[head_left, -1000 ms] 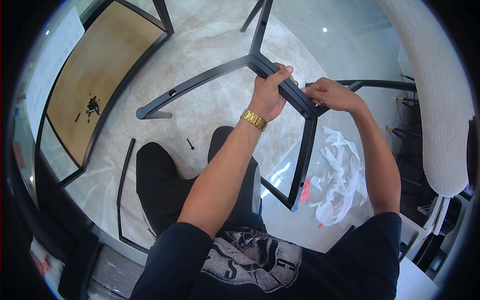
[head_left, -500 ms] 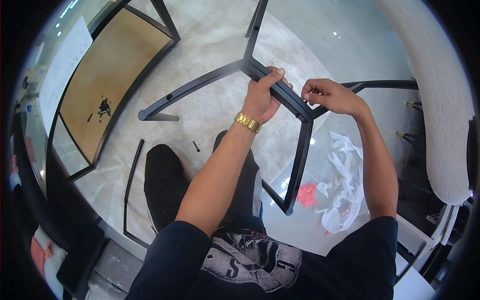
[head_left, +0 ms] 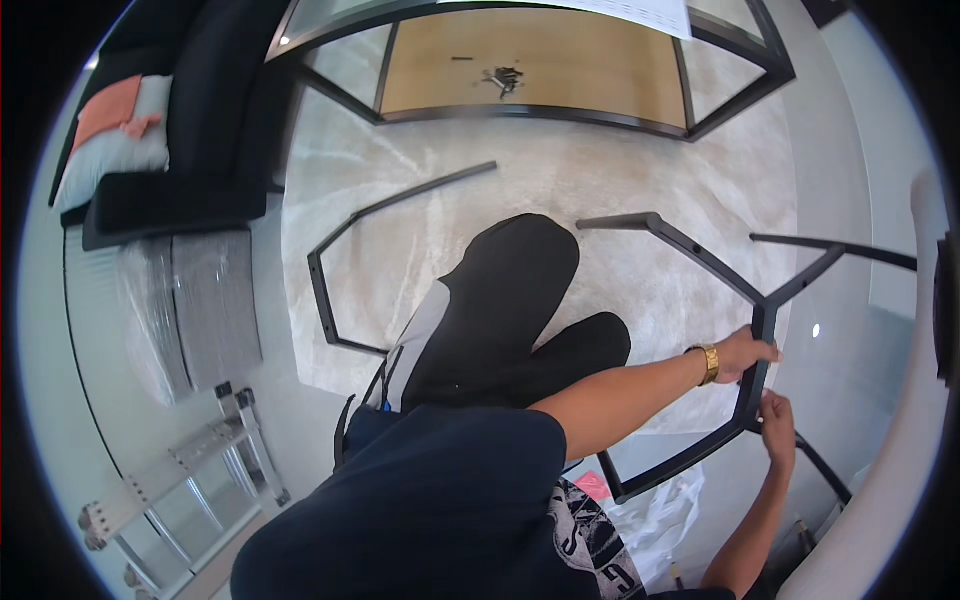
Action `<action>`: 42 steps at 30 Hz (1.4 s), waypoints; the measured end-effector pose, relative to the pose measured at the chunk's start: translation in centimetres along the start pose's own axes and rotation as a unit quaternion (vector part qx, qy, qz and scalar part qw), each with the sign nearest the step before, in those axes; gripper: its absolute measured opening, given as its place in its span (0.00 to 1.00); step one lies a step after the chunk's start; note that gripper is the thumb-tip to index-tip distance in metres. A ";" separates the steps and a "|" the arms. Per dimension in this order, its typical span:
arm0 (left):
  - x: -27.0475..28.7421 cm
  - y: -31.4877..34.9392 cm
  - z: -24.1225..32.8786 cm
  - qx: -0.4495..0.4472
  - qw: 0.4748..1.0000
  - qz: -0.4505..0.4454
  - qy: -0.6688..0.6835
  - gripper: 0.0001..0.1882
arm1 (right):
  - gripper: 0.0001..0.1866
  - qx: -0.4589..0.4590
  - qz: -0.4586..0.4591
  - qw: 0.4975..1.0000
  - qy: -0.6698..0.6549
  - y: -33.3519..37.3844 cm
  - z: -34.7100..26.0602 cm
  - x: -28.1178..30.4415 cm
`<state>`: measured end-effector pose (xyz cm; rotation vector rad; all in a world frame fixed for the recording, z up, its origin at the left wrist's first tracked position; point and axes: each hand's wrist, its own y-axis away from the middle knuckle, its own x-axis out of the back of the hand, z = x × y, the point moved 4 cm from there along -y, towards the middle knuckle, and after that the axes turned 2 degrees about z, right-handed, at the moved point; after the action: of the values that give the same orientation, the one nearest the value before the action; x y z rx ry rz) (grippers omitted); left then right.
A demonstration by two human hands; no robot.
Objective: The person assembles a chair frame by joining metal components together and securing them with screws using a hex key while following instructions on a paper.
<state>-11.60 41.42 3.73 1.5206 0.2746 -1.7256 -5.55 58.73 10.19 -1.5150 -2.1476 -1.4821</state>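
Observation:
A black metal frame with branching angled legs (head_left: 700,257) is held up at my right side. My left hand (head_left: 740,355), below a gold watch, wraps around its middle bar. Close by, my right hand (head_left: 778,422) has its fingers bent together against the bar's lower joint. Whatever those fingers may hold is too small or hidden to make out. A separate thin black bent bar (head_left: 320,298) lies on the pale rug (head_left: 400,240), left of my legs.
Ahead stands a black-framed table with a wooden panel (head_left: 590,75), bearing a pile of small dark screws (head_left: 503,80). To the left are a dark sofa (head_left: 215,130), plastic-wrapped grey cushions (head_left: 215,310) and a metal ladder (head_left: 180,475). White plastic wrapping (head_left: 660,510) lies at lower right.
The view has swung left, so the frame and both hands now appear farther right, and the sofa and ladder have come in. My left hand keeps its grip; my right stays by the joint.

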 end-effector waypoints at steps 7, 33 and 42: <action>-0.1 0.1 -0.1 -0.020 0.999 0.013 -0.025 0.11 | 0.13 0.034 -0.046 0.995 -0.076 2.1 -3.5 0.2; 1.1 -0.8 0.7 0.064 0.997 -0.046 -0.002 0.07 | 0.12 -0.067 0.043 0.997 0.022 2.4 -5.8 0.3; 0.5 0.7 0.9 0.092 0.991 0.004 -0.100 0.10 | 0.12 -0.104 0.151 0.979 0.087 3.1 -7.8 -1.5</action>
<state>-11.80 40.22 3.72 1.4584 0.0049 -1.9237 -5.52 51.89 15.26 -1.6188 -1.6254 -1.6939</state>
